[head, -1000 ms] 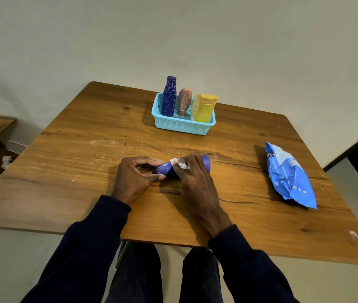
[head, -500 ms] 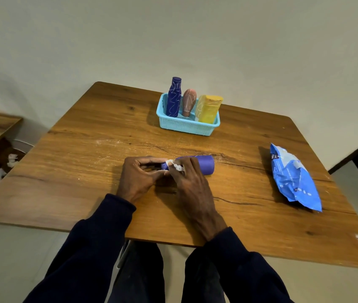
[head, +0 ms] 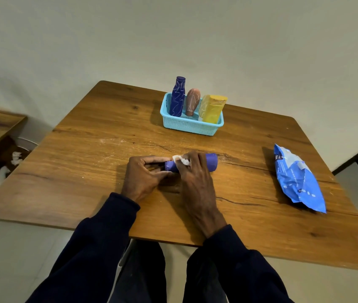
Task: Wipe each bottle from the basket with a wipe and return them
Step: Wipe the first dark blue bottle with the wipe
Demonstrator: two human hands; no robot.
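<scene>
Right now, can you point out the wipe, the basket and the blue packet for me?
wipe [head: 180, 160]: head view, on its white crumpled fold.
basket [head: 191, 126]: head view, on its front mesh wall.
blue packet [head: 298, 180]: head view, on the middle of its top face.

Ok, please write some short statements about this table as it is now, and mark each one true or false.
1. The purple bottle is held on its side. True.
2. The basket holds four bottles. False: three stand in it.
3. The right hand holds a white wipe against the purple bottle. True.
4. The blue wipes pack is in the basket. False: it lies on the table, to the right.
5. The left hand rests flat on the table. False: it grips the bottle's end.
</scene>
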